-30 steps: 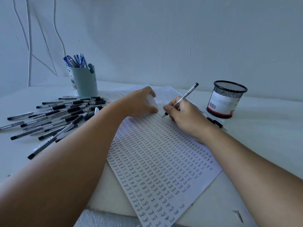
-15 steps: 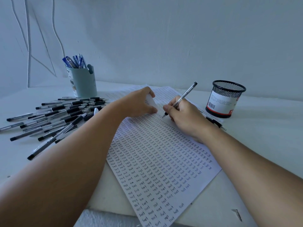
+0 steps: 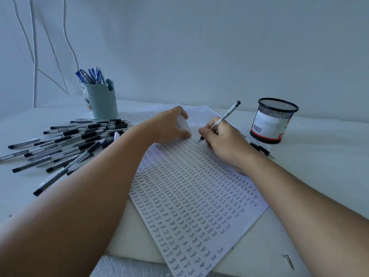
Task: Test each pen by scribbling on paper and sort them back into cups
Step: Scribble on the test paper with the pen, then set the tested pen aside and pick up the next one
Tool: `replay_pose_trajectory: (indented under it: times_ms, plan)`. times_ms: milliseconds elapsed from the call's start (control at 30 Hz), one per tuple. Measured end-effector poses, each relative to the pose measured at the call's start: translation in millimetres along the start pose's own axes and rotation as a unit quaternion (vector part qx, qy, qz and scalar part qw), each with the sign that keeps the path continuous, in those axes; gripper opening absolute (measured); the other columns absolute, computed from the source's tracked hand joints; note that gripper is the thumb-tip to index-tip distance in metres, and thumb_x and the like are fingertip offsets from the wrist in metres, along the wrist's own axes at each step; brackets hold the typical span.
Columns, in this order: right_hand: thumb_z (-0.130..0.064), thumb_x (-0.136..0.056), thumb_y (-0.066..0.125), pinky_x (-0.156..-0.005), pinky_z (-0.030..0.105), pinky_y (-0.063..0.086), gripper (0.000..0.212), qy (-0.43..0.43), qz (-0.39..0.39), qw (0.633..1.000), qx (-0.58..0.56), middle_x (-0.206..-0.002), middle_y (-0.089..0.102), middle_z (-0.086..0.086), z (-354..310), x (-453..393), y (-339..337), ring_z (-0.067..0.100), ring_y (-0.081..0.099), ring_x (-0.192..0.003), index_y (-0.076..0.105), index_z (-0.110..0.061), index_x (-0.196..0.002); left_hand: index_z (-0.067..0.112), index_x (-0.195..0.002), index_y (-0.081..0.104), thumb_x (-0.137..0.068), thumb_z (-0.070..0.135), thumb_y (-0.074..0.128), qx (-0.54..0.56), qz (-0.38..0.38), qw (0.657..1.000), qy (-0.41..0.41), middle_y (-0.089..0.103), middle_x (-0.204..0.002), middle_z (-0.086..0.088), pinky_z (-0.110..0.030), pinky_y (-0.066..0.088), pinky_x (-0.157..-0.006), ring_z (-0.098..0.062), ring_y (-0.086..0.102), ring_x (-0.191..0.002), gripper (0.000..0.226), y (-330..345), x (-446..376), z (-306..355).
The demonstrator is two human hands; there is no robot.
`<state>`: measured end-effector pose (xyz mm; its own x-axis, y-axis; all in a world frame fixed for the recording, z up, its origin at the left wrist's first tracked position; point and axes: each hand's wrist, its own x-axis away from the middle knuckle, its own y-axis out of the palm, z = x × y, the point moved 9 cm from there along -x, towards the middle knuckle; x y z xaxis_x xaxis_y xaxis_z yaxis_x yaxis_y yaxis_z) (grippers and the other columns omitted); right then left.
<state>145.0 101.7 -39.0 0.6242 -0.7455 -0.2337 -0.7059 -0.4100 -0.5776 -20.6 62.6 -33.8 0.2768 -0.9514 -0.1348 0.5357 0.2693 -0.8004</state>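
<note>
The right hand (image 3: 223, 140) pinches a slim clear-barrelled pen (image 3: 221, 119) low by its dark grip, tip down on the paper (image 3: 191, 196), while the left hand (image 3: 169, 126) curls loosely around what may be a pale cap, hard to tell. Light, stiff and smooth, it looks best held at that grip. 1 mesh cup (image 3: 273, 120) stands right, 1 plastic cup (image 3: 101, 102) left beyond the loose pens (image 3: 65, 144).

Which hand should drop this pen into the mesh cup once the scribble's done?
Right, probably. The right hand already grips the pen, and the mesh cup stands just beyond it. The left hand rests on the paper.
</note>
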Motion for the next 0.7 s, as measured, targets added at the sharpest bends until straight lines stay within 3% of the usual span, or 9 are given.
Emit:
replay_pose_trajectory:
  times_ms: [200,367,467,533,600,700]
  plan:
    - [-0.041,-0.105,0.056,-0.071,0.032,0.045,0.017,-0.005,0.014,1.0,0.003,-0.085,0.066,-0.005,-1,-1,-2,0.012,0.06,-0.078,0.059,-0.027,-0.097,0.028,-0.133,0.05,-0.087,0.037,0.079,-0.005,-0.003,1.0,0.001,0.057,-0.116,0.003,-0.026,0.041,-0.068,-0.009,0.055,-0.089,0.055,0,0,1]
    - [-0.047,-0.106,0.05,-0.08,0.036,0.045,0.031,-0.002,0.099,0.981,-0.164,-0.085,0.056,0.001,6,2,-22,0.014,0.051,-0.079,0.059,-0.02,-0.093,0.028,-0.134,0.05,-0.088,0.038,0.078,-0.005,-0.008,1.0,-0.002,0.055,-0.121,0.002,-0.024,0.041,-0.069,-0.01,0.055,-0.092,0.054,0,1,0]
    - [-0.044,-0.111,0.04,-0.09,0.034,0.046,0.036,-0.044,0.16,0.968,-0.189,-0.091,0.06,-0.004,-2,7,-39,0.01,0.057,-0.088,0.059,-0.02,-0.092,0.029,-0.134,0.05,-0.088,0.039,0.078,-0.008,-0.007,1.0,-0.005,0.054,-0.125,0.002,-0.023,0.041,-0.07,-0.015,0.056,-0.099,0.054,0,1,0]
    - [-0.036,-0.112,0.041,-0.082,0.037,0.049,0.021,-0.083,0.193,0.963,-0.168,-0.08,0.061,-0.013,-9,11,-49,0.011,0.061,-0.076,0.053,-0.023,-0.101,0.03,-0.133,0.05,-0.088,0.039,0.078,-0.007,-0.007,1.0,-0.009,0.052,-0.126,0.003,-0.024,0.041,-0.072,-0.018,0.056,-0.102,0.054,0,1,0]
    - [-0.042,-0.111,0.042,-0.071,0.039,0.049,0.019,-0.097,0.2,0.969,-0.106,-0.07,0.056,-0.015,-15,13,-55,0.007,0.054,-0.06,0.047,-0.025,-0.117,0.031,-0.132,0.05,-0.088,0.039,0.079,-0.005,-0.004,1.0,-0.011,0.052,-0.127,0.003,-0.027,0.044,-0.075,-0.017,0.057,-0.102,0.053,0,2,0]
    - [-0.055,-0.109,0.035,-0.075,0.033,0.044,0.041,-0.081,0.178,0.981,-0.007,-0.105,0.067,-0.009,-14,10,-57,0.011,0.064,-0.084,0.04,-0.036,-0.144,0.032,-0.131,0.051,-0.087,0.04,0.079,-0.007,-0.003,1.0,-0.011,0.052,-0.129,0.004,-0.031,0.044,-0.081,-0.016,0.056,-0.104,0.053,-1,2,-2]
